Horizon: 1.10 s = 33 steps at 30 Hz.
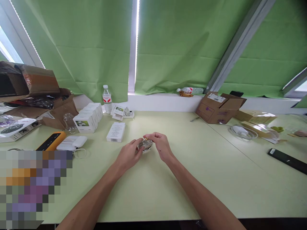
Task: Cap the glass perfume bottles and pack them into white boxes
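Observation:
A small clear glass bottle (145, 145) with a gold top rests on the pale green table (153, 191), between my two hands. My left hand (129, 154) curls round the bottle's left side and grips its body. My right hand (160, 143) pinches the gold top from above, fingers pressed together. A flat white box (116, 132) with a barcode lies just to the left, beyond my left hand.
A row of white boxes (88, 119) and a water bottle (106, 99) stand at the back left. Cardboard boxes (38, 95) sit far left, another open carton (217, 108) at the back right. A white cable (241, 131) and a black bar (287, 160) lie right.

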Tool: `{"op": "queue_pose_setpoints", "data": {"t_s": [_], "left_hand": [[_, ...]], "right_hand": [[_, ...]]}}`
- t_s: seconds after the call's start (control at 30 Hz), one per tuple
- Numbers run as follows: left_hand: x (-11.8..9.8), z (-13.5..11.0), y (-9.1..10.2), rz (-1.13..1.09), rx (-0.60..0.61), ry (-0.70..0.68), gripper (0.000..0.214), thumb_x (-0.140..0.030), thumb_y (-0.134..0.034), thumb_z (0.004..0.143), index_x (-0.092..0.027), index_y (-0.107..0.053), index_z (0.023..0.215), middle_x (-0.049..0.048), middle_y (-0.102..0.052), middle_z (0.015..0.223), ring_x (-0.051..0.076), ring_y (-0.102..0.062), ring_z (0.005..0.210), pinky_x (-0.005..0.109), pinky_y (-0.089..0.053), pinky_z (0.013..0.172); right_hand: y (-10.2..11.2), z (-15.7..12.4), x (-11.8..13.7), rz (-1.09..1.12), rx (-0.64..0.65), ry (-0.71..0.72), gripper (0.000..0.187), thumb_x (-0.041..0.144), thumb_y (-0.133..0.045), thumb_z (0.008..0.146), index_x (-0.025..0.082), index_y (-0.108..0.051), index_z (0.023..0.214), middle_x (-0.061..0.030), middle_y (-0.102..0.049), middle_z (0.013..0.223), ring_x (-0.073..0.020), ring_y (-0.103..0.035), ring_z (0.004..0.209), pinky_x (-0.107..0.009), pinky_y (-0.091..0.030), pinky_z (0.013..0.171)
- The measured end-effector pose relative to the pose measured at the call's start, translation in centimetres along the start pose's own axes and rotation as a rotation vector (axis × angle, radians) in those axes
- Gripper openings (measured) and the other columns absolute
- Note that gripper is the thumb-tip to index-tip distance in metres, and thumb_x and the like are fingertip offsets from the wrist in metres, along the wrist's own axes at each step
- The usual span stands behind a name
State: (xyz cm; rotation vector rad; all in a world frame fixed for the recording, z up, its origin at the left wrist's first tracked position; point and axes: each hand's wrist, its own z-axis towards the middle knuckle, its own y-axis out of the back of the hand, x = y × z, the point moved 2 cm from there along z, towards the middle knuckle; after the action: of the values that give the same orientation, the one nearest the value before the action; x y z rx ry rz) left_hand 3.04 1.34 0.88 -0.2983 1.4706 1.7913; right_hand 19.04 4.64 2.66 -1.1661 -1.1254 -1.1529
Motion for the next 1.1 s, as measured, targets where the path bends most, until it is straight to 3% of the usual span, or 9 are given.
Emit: {"op": "queue_pose_setpoints", "data": {"t_s": [0.4, 1.1], "left_hand": [[-0.11, 0.0, 0.14, 0.004, 0.008, -0.004, 0.036, -0.037, -0.04, 0.094, -0.028, -0.05, 0.128, 0.0042, -0.064, 0.103, 0.015, -0.061, 0.074, 0.027, -0.049, 0.067], [-0.21, -0.01, 0.04, 0.004, 0.001, -0.004, 0.037, -0.037, -0.04, 0.093, -0.028, -0.05, 0.128, 0.0038, -0.064, 0.104, 0.015, -0.061, 0.074, 0.028, -0.049, 0.067]], "right_hand": [[0.08, 0.15, 0.75, -0.023, 0.038, -0.096, 0.021, 0.036, -0.075, 0.066, 0.016, -0.069, 0.067, -0.0068, -0.072, 0.079, -0.0196, -0.064, 0.075, -0.03, -0.046, 0.067], [-0.09, 0.23, -0.11, -0.067, -0.03, -0.026, 0.023, 0.039, -0.072, 0.068, 0.017, -0.066, 0.065, -0.0044, -0.071, 0.074, -0.0185, -0.063, 0.07, -0.03, -0.046, 0.064]]}}
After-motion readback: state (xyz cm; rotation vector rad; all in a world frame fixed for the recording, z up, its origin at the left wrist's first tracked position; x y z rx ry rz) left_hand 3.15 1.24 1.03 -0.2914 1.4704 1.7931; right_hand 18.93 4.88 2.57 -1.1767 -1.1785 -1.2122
